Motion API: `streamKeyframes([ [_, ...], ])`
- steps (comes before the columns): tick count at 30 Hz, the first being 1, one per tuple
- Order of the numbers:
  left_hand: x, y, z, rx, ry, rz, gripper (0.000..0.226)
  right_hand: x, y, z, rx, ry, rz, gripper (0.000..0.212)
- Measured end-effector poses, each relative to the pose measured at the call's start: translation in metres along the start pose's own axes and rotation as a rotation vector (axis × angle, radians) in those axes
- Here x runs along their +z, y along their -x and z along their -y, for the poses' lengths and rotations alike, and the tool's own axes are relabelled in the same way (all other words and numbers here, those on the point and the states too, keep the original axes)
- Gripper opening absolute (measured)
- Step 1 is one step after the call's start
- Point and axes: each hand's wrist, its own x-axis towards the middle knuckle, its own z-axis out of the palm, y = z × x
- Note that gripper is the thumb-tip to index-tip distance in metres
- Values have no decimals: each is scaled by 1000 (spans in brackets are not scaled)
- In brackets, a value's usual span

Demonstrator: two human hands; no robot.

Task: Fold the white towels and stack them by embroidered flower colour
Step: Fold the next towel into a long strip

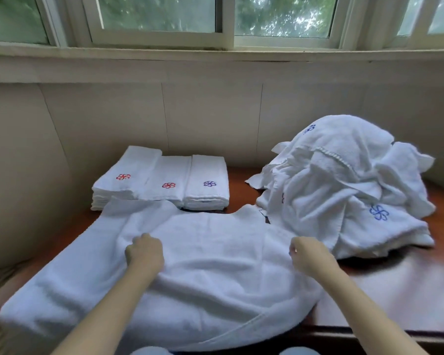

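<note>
A large white towel (pixel 203 254) lies spread and rumpled across the front of the wooden table (pixel 385 298). My left hand (pixel 144 251) grips a bunch of its cloth left of centre, fingers curled. My right hand (pixel 309 254) pinches the towel near its right edge. Behind it stand folded stacks: two with red flowers (pixel 123 177) (pixel 168 185) and one with a purple flower (pixel 210 183). At the right is a heap of unfolded white towels (pixel 344 190) with blue flowers showing.
A panelled wall (pixel 210 119) and a window sill (pixel 215 55) close off the back of the table. The table's front edge runs along the bottom right. Bare wood shows at the right front, below the heap.
</note>
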Motion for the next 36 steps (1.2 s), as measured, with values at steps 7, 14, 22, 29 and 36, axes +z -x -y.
streamKeyframes([
  [7, 23, 17, -87, 276, 283, -18, 47, 27, 30, 9, -267, 231, 18, 27],
  [14, 19, -3, -66, 82, 264, 42, 56, 19, 51, -9, -119, 399, 323, 36],
  [22, 3, -11, -40, -8, 96, 68, 33, 34, 22, 37, -244, 61, -62, 14],
  [29, 9, -43, 35, -57, 320, -29, 22, 23, -44, 70, -140, -11, -231, 19],
  [36, 21, -97, 113, -118, 273, -31, 62, 25, -120, 96, -235, 126, 9, 18],
])
